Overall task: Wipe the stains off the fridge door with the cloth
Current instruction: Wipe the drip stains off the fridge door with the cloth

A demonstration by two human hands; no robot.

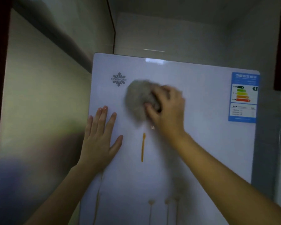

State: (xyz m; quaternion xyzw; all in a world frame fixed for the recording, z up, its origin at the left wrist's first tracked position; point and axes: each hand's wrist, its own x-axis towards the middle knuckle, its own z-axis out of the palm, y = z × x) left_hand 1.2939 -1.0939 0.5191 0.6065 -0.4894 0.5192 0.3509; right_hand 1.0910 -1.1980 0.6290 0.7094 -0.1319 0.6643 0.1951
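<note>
A white fridge door (201,135) fills the middle of the head view. My right hand (167,109) presses a bunched grey cloth (139,98) against the upper part of the door; hand and cloth are blurred. Just below the cloth an orange drip stain (142,147) runs down the door, with a small smear (152,127) beside my right wrist. My left hand (101,138) lies flat on the door near its left edge, fingers spread, holding nothing.
A grey logo (118,79) sits at the door's upper left and a blue energy label (242,97) at its upper right. A shiny wall panel (39,111) stands close on the left. Faint printed flower stems (167,207) mark the lower door.
</note>
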